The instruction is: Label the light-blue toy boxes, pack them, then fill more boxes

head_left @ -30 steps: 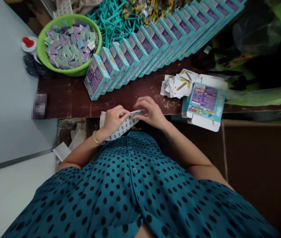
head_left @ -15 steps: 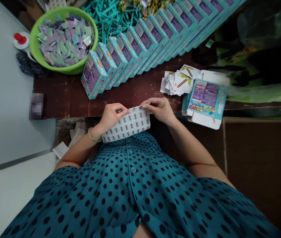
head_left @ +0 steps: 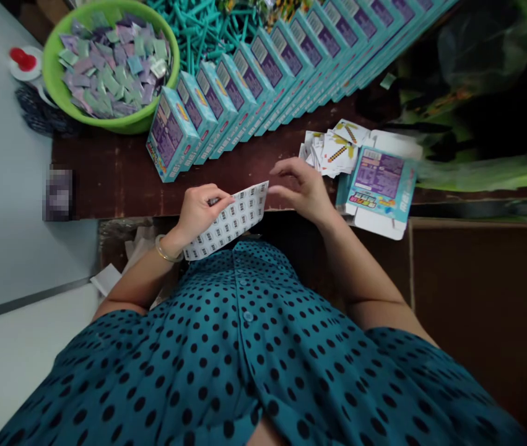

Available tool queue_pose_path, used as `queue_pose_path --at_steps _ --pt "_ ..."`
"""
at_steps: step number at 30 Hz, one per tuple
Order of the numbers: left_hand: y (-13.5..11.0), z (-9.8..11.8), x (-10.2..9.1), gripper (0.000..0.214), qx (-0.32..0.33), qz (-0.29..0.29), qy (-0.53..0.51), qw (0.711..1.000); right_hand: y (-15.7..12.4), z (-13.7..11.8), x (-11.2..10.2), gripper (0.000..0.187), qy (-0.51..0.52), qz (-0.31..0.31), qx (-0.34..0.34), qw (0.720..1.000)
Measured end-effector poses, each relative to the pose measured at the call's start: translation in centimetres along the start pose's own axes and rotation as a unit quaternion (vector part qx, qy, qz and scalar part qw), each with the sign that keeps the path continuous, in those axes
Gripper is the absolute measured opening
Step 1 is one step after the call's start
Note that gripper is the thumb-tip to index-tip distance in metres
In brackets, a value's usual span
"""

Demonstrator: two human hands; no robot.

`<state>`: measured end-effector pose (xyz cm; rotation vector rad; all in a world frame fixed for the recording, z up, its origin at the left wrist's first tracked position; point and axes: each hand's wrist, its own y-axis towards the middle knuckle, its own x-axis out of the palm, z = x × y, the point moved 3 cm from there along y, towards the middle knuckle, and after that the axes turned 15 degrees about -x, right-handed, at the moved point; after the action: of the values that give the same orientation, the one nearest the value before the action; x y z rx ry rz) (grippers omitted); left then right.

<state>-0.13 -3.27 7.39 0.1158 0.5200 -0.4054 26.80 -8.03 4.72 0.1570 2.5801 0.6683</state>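
Note:
My left hand [head_left: 200, 214] pinches the upper edge of a white sticker sheet [head_left: 233, 223] printed with rows of small round dark-lettered labels. The sheet slants up to the right, over the table's front edge and my lap. Just off its right end is my right hand [head_left: 303, 189], thumb and forefinger apart with a gap between them; nothing shows in it, though a single small label on a fingertip would be too small to tell. Behind that hand lies a loose pile of white cards [head_left: 337, 148] with pickaxe pictures, beside a flattened teal and purple box [head_left: 379, 179].
A long slanted row of teal boxes [head_left: 173, 133] stands across the brown table [head_left: 105, 179]. At back left are a green basin [head_left: 49, 80] of small pastel packets and a red-topped white object [head_left: 24, 60]. Teal plastic sticks [head_left: 198, 37] are heaped behind the boxes.
My right hand has let go of the sheet's right end and opened its fingers. The sheet now tilts more steeply, still in my left hand. The whole view has shifted slightly.

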Motion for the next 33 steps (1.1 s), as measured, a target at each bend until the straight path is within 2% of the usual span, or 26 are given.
queue_pose_path --at_steps 2,5,9,14,20,23,25,27,30,33 --pt "0.2 0.1 -0.1 0.014 -0.005 0.007 -0.002 1.0 0.9 -1.9 1.2 0.025 0.035 -0.052 -0.006 0.998" --pt "0.4 -0.1 -0.3 0.009 -0.021 0.001 -0.011 1.0 1.7 -3.2 1.9 0.024 0.056 -0.071 0.01 0.996" --pt "0.4 -0.7 -0.4 0.016 -0.05 -0.024 -0.053 0.997 1.2 -3.3 1.8 0.023 0.061 -0.087 0.017 0.994" --pt "0.3 -0.7 -0.3 0.017 -0.05 -0.038 -0.066 0.996 0.3 -2.7 1.9 0.022 0.056 -0.072 0.031 0.995" --pt "0.9 -1.0 -0.2 0.017 -0.063 -0.054 -0.05 0.995 0.8 -3.7 1.2 0.015 -0.001 -0.097 -0.046 0.994" --pt "1.3 -1.6 -0.4 0.015 -0.082 -0.054 -0.047 0.994 0.8 -4.5 0.6 0.024 0.037 -0.134 -0.055 0.989" --pt "1.4 -1.6 -0.5 0.014 -0.082 -0.047 -0.042 0.995 0.8 -4.5 0.5 0.028 0.041 -0.134 -0.055 0.989" --pt "1.3 -1.4 -0.5 0.013 -0.072 -0.045 -0.037 0.996 0.9 -3.8 0.9 0.03 -0.005 -0.115 -0.065 0.991" --pt "1.4 -1.2 -0.4 0.016 -0.068 -0.051 -0.037 0.996 1.0 -2.6 1.8 0.021 -0.088 -0.116 -0.095 0.985" --pt "1.8 -1.8 -0.4 0.02 -0.082 -0.064 -0.046 0.993 0.6 -3.0 2.0 0.011 -0.125 -0.115 -0.151 0.974"
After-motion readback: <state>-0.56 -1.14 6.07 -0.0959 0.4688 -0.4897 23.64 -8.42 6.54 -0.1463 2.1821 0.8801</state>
